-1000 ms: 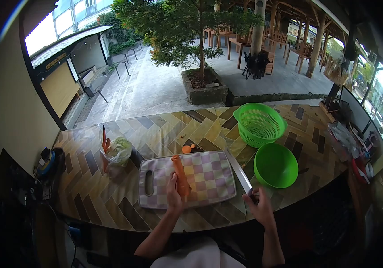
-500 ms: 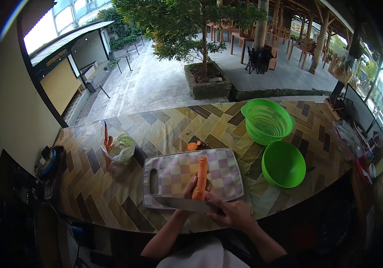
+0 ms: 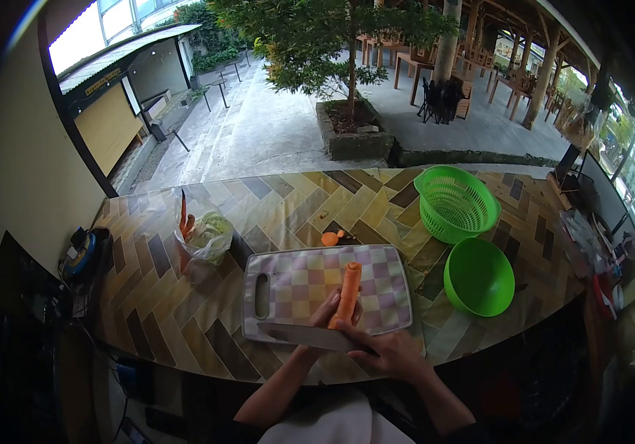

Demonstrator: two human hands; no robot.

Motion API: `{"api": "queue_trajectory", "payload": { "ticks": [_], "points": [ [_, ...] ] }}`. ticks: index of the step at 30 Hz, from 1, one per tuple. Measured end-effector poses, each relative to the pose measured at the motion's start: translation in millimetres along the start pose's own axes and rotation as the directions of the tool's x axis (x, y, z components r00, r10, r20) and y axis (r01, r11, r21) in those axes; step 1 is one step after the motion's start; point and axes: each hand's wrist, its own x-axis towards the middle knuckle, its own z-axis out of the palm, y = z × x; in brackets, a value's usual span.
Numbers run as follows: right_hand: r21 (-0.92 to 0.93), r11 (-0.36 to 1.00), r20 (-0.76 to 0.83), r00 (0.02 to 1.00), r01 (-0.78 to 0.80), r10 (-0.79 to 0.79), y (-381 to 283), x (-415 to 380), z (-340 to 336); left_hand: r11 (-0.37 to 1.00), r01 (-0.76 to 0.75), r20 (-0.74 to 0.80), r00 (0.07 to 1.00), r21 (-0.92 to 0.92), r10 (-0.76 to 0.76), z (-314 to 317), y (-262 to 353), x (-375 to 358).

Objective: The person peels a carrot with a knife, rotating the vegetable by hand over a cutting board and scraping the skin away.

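A carrot [image 3: 348, 292] points up and away from me over the checkered cutting board [image 3: 295, 274]. My left hand [image 3: 326, 309] is closed around its lower part from the left. In my right hand [image 3: 391, 354] is a large knife [image 3: 306, 336], its handle hidden by the fingers. The wide blade points left, crossing in front of the carrot's lower end and over my left wrist. Just beyond the board's far edge lie cut carrot pieces [image 3: 330, 238].
A green colander [image 3: 457, 203] and a green bowl [image 3: 479, 276] stand right of the board. On the left is a plastic bag [image 3: 210, 240] with carrots and a pale green vegetable. Plastic packets [image 3: 580, 233] lie at the table's right end.
The camera view has shifted slightly, so the table things appear a little farther right. The carrot leans slightly more to the right; both hands keep their holds.
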Motion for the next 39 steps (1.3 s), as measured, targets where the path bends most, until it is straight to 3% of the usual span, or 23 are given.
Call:
{"api": "queue_trajectory", "payload": {
  "ticks": [3,6,12,15,21,24,27,30,33,39],
  "points": [
    [0.042,0.995,0.138,0.987,-0.089,0.083,1,-2,-6,1.0,0.009,-0.005,1.0,0.022,-0.009,-1,-3,1],
    [0.078,0.993,0.155,0.985,-0.085,0.072,6,-5,-6,0.999,0.027,-0.03,0.999,0.045,-0.026,1,-3,1],
    [0.08,0.995,0.091,0.994,-0.059,0.052,4,-4,-4,0.999,0.034,-0.034,0.999,0.033,-0.033,1,-3,1],
    [0.027,0.991,0.17,0.977,-0.133,0.127,-5,-2,-8,1.0,0.023,-0.019,1.0,-0.007,-0.023,-2,-4,0],
    [0.046,0.99,0.076,0.989,-0.132,0.129,-6,-4,3,0.999,0.022,-0.065,0.998,-0.028,-0.024,-5,-9,-2],
    [0.117,0.968,0.093,0.973,-0.221,0.211,-17,-1,0,0.999,0.018,-0.081,0.997,-0.05,-0.022,-7,-11,-2],
    [0.129,0.98,0.036,0.989,-0.149,0.145,-9,-3,6,0.999,0.011,-0.08,0.997,-0.033,-0.014,-7,-11,-3],
    [0.266,0.951,0.101,0.985,-0.159,0.137,-3,-3,-2,1.0,0.01,-0.092,0.996,-0.012,-0.011,-2,-8,-2],
    [0.183,0.949,0.198,0.955,-0.256,0.219,-5,-3,-11,1.0,0.004,-0.082,0.997,0.01,-0.003,0,-8,0],
    [0.227,0.948,0.154,0.97,-0.222,0.19,-3,-3,-1,1.0,0.01,-0.067,0.998,0.019,-0.009,-6,-10,-2]
  ]
}}
